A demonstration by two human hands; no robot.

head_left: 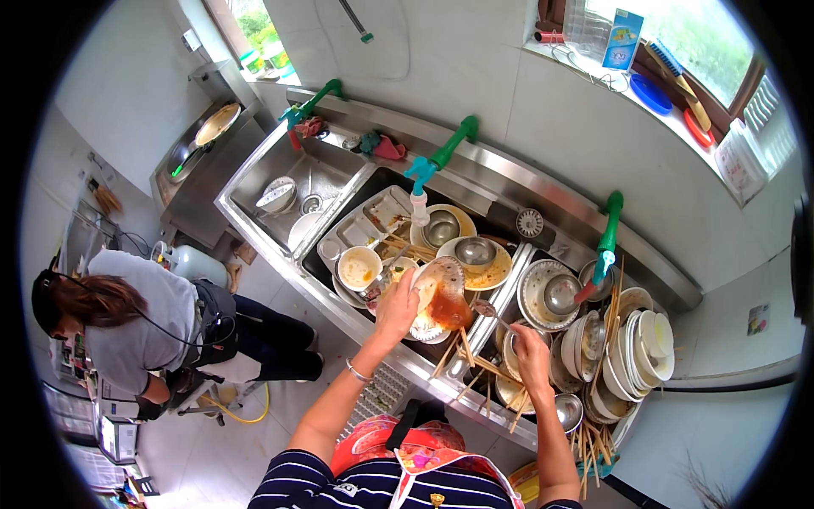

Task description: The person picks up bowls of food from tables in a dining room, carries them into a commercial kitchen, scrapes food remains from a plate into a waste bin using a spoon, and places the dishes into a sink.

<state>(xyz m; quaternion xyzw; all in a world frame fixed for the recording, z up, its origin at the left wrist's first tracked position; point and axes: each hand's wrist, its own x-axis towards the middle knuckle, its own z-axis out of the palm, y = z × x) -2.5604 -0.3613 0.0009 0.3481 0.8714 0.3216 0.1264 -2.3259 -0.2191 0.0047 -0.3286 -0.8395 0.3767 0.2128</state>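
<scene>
My left hand (395,309) grips the rim of a white patterned bowl (432,284), tilted over the middle sink basin. Reddish-orange sauce (449,310) runs along its right side. In my right hand (532,352) is a metal spoon (489,310), its head just right of the sauce. Beneath and around the bowl lie dirty dishes: a white bowl with orange residue (359,267) on the left, a compartment tray (377,218) behind it, and metal bowls (475,251) resting on plates. Wooden chopsticks (466,349) stick out below the tilted bowl.
The right basin holds stacked white bowls (626,365), more metal bowls (561,294) and many chopsticks. Few dishes (276,195) sit in the left basin. Green taps (455,142) reach over the basins. At left a person (174,318) bends over, near a gas cylinder (197,263).
</scene>
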